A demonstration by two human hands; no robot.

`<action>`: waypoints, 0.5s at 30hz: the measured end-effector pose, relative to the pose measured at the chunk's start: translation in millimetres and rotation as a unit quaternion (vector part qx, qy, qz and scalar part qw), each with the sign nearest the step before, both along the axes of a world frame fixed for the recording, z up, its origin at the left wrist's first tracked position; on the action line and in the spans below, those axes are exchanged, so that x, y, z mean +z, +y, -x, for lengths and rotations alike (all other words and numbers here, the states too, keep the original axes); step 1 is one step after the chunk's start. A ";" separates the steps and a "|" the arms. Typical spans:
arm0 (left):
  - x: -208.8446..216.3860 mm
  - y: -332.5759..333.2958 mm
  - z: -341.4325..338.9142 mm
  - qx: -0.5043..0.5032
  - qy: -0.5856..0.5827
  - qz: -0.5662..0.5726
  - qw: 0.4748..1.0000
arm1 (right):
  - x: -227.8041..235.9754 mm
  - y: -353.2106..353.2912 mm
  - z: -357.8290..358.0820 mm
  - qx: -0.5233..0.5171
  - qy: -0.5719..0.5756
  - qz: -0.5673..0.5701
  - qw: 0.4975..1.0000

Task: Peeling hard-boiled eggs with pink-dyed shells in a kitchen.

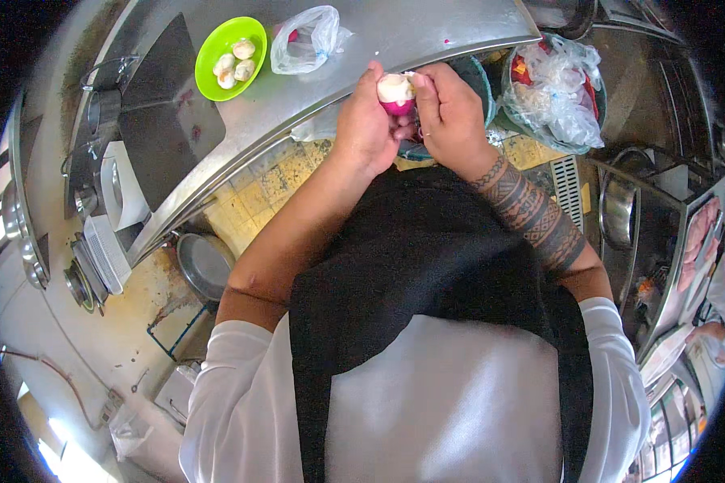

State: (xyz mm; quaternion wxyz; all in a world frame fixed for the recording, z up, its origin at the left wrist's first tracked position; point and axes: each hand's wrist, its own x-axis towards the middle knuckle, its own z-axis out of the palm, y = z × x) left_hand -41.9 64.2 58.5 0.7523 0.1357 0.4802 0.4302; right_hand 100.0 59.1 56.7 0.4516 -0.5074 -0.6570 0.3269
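My left hand (361, 121) is wrapped around a partly peeled egg (395, 92) at the counter's near edge. White shows on the egg's upper part, while bright magenta shell still covers its lower side. My right hand (453, 111) closes on the egg from the other side, thumb and fingertips pressed at its top edge. Ahead and to the left, a lime green bowl (209, 55) holds several peeled, whitish eggs (244, 49). Beside the bowl lies a clear plastic bag (308, 39) with something magenta inside.
The steel counter (427, 30) runs across the front. A dark green bin (482, 80) stands below my hands, and another bin to its right is heaped with clear plastic (562, 84). Far right are a steel rack with a tray (701, 233) and another person's arm (707, 332).
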 end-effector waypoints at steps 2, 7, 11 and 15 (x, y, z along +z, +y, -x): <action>-1.7 2.6 2.8 0.006 -0.050 0.005 0.999 | 1.4 1.4 0.2 0.001 0.005 0.003 1.000; 8.9 -4.6 12.3 -0.031 -0.048 -0.045 0.997 | 8.0 3.2 -2.7 0.004 0.003 0.010 1.000; 5.7 -11.9 3.6 -0.027 0.151 -0.206 0.967 | 13.2 3.8 -9.2 0.006 -0.007 0.038 0.999; -0.8 -14.0 21.8 -0.062 0.083 -0.194 0.976 | 18.8 1.0 -12.4 0.037 0.036 0.096 0.994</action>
